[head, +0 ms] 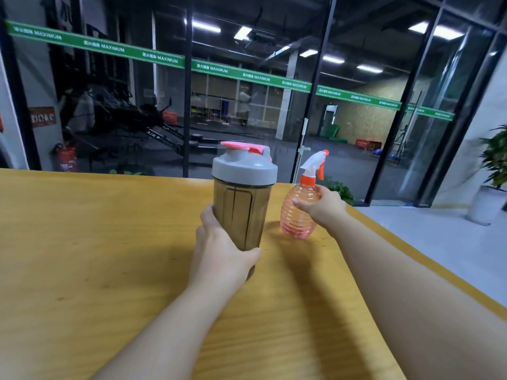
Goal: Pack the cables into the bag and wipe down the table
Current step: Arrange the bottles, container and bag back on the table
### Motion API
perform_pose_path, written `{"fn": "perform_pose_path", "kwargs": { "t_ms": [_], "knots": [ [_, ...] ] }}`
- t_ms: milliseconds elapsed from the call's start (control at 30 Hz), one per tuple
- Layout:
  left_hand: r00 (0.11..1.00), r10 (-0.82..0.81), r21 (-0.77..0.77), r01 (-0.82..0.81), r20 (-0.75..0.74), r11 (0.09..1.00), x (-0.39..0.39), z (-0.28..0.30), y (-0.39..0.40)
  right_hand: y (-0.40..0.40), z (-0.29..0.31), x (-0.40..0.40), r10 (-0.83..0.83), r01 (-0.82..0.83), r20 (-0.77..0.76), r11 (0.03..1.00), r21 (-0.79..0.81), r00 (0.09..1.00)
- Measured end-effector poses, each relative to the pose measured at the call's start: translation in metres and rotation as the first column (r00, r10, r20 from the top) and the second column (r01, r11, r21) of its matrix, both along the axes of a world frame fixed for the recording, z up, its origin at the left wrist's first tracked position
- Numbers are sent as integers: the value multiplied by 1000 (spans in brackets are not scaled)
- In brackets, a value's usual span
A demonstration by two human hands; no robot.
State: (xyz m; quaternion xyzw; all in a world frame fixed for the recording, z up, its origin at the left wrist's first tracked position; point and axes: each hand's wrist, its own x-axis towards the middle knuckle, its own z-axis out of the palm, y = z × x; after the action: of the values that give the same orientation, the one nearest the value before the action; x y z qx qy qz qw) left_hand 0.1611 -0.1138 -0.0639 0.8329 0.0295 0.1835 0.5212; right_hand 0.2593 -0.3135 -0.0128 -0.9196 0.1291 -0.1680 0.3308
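Observation:
My left hand [219, 248] grips the lower part of a smoky brown shaker bottle [241, 198] with a grey lid and pink cap, held upright above the yellow wooden table [82, 242]. My right hand [322, 205] wraps round the right side of a pink ribbed spray bottle [297, 212] with a white and orange trigger head, which stands on the table near its far right corner. No cables, bag or cloth are in view.
The table's right edge runs diagonally from the far corner toward me, with grey floor beyond it. A glass wall stands behind the table's far edge. A potted plant [493, 171] stands at the far right.

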Motion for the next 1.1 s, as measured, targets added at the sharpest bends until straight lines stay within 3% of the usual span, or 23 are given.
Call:
{"fn": "perform_pose_path", "kwargs": {
  "t_ms": [167, 367, 567, 733, 967, 1100],
  "knots": [
    [999, -19, 17, 18, 29, 1000, -1, -4, -1, -1, -5, 20, 7, -19, 82, 989, 143, 997],
    [998, -46, 21, 45, 41, 999, -1, -7, 4, -2, -6, 40, -27, 27, 5, 999, 46, 1000],
    [999, -32, 32, 31, 43, 999, -1, -8, 5, 18, 33, 51, -125, 80, 264, 982, 174, 956],
    [999, -14, 81, 10, 51, 997, -2, -9, 4, 21, 48, 58, -121, 44, 300, 967, 252, 946],
    [997, -23, 102, 16, 69, 995, 0, -11, 2, -1, 56, 49, -57, 32, 254, 994, 103, 966],
    [996, -32, 102, 23, 83, 994, 0, -10, 2, -4, 54, 48, -98, 68, 274, 991, 117, 957]
  ]
}}
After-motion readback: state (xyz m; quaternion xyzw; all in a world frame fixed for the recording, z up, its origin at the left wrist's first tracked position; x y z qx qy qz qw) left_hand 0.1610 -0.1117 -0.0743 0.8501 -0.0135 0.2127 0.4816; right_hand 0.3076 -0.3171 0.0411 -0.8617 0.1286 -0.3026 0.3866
